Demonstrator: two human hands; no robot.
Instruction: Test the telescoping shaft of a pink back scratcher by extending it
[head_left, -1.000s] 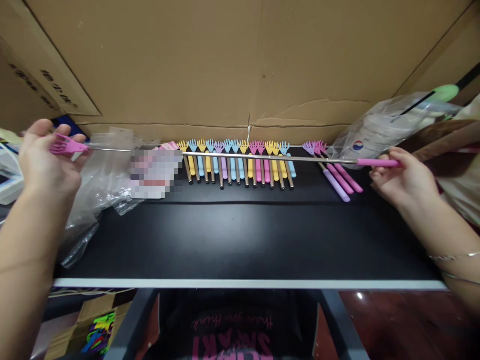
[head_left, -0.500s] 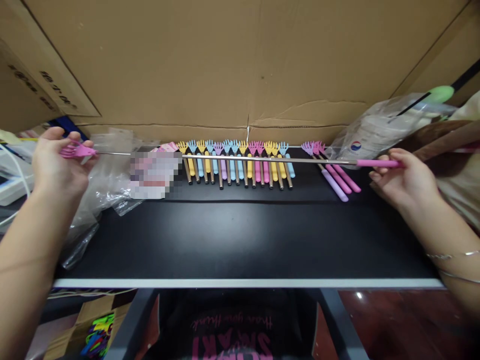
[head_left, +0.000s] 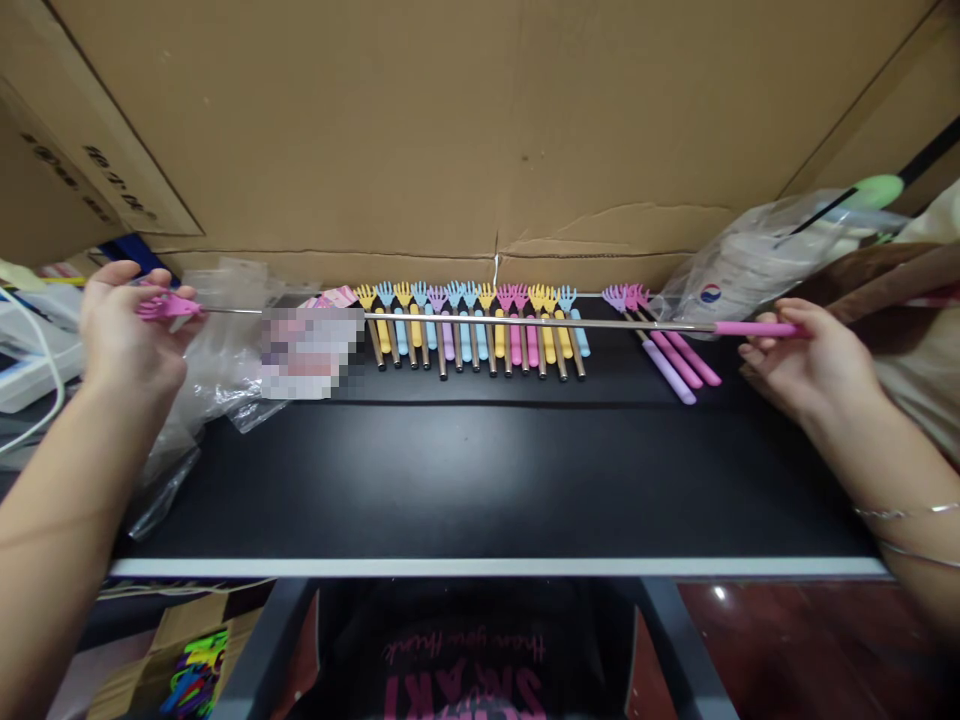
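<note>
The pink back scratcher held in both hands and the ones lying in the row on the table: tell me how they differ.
The held scratcher is extended to a long thin rod; the row scratchers are collapsed short. It lies crosswise between left hand and right hand; they point at the cardboard wall. Both have hand-shaped heads.

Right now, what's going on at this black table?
A person holds one extended pink back scratcher level above the black table. The left hand grips its claw end and the right hand its pink handle. Behind it lies a row of collapsed scratchers in yellow, blue, pink and purple, with clear plastic bags at the left.
</note>
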